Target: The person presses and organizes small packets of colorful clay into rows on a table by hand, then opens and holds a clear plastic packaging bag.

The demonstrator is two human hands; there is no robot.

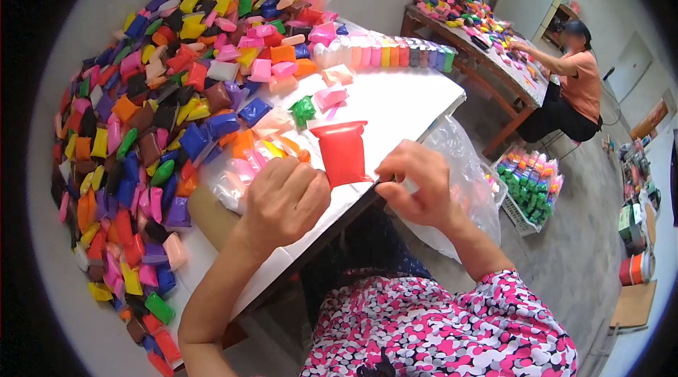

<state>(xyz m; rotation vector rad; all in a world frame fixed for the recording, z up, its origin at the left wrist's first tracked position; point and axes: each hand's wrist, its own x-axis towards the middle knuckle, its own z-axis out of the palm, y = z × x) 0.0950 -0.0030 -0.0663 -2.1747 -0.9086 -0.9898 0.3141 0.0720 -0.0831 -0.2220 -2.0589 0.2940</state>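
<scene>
A glossy red plastic packet [343, 154] stands out at the near edge of the white table, between my two hands. My left hand [288, 202] is closed in a fist at its lower left corner, the fingertips turned out of sight. On the other side, my right hand [422, 183] has its thumb and forefinger curled together at the lower right corner of the packet. A green packet [302, 111] and a pink packet [329, 98] lie just beyond. Left of the red packet, clear wrapping with pale and orange packets [244, 165] is partly behind my left hand.
A big heap of coloured packets [141, 144] covers the table's left side. A row of packets [395, 52] lines the far edge. A clear plastic bag [459, 179] hangs at right, beside a crate [519, 214]. Another person [575, 80] sits at a second table [487, 45].
</scene>
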